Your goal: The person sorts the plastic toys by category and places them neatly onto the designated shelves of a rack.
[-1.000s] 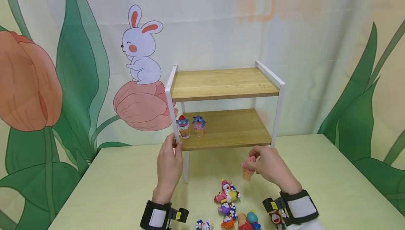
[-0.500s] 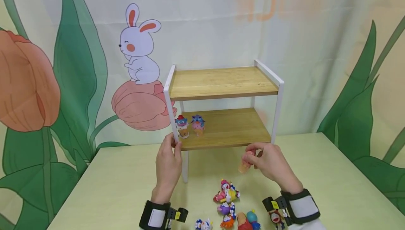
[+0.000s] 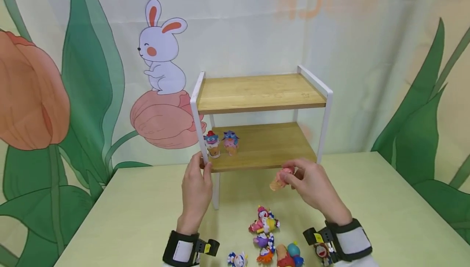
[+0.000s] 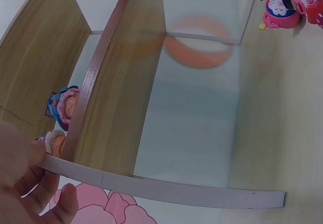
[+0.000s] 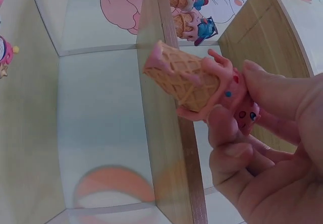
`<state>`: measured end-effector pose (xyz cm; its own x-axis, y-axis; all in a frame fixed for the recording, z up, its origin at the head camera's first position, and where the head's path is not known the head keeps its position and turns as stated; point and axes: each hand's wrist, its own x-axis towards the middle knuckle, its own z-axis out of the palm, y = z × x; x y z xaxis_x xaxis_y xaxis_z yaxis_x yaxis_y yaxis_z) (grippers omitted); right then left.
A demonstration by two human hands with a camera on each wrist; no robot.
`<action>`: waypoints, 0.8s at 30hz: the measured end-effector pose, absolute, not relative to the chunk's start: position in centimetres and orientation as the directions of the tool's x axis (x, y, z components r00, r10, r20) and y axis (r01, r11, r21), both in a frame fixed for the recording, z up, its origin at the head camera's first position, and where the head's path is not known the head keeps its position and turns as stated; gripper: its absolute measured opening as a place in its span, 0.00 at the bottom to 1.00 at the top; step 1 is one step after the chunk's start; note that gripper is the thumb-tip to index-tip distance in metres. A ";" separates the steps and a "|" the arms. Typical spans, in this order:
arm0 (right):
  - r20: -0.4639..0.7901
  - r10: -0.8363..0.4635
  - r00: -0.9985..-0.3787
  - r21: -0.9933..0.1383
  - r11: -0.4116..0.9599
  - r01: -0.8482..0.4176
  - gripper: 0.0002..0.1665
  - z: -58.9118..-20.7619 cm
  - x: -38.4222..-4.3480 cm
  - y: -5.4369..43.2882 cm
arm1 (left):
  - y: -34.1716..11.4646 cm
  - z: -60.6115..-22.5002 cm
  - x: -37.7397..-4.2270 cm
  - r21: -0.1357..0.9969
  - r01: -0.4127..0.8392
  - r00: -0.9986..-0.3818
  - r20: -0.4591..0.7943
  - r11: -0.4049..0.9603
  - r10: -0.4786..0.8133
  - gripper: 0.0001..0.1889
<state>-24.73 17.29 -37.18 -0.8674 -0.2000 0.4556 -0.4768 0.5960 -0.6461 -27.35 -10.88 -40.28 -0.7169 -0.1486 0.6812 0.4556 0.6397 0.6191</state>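
My right hand [image 3: 312, 183] pinches a pink ice cream cone figurine [image 3: 280, 178] in front of the lower shelf board's edge. In the right wrist view the cone figurine [image 5: 194, 82] is tilted, its waffle end pointing up and left, with thumb and fingertips on the pink top. With my left hand [image 3: 196, 193] I grip the front left post of a two-tier shelf [image 3: 271, 146]; the left wrist view has thumb and fingers around that white post [image 4: 151, 187]. Two cone figurines with blue tops, one red-hatted [image 3: 213, 144] and one pink [image 3: 231, 142], stand at the lower board's left end.
Several small colourful figurines [image 3: 264, 220] lie on the table [image 3: 139, 218] in front of the shelf, with a red and blue pair [image 3: 290, 254] nearer me. One more figurine [image 3: 322, 252] is partly hidden by my right wrist strap. A printed curtain [image 3: 249, 22] hangs behind.
My right hand has moved slightly up and left with the ice cream cone figurine, which has tilted from nearly upright. The left hand keeps its hold on the shelf post.
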 end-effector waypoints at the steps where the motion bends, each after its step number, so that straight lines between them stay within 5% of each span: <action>1: 0.457 -0.211 -0.864 -0.644 0.592 -0.485 0.13 -37.2 -24.8 17.3 | -10.9 -40.3 -27.3 0.620 0.453 -0.719 0.679 0.641 -0.148 0.15; 11: 0.480 -0.308 -0.821 -0.569 0.603 -0.559 0.13 -35.5 -25.5 16.9 | -10.9 -40.4 -27.5 0.608 0.456 -0.710 0.689 0.650 -0.146 0.15; 24: 0.541 -0.279 -0.794 -0.493 0.659 -0.568 0.12 -32.5 -28.7 14.3 | -10.8 -40.4 -27.4 0.611 0.456 -0.709 0.689 0.647 -0.150 0.14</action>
<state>-28.69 14.29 -32.55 -0.7936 -0.2786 0.5409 -0.5676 0.6593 -0.4931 -27.35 -10.80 -40.38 -0.7092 -0.1504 0.6888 0.4561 0.6470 0.6110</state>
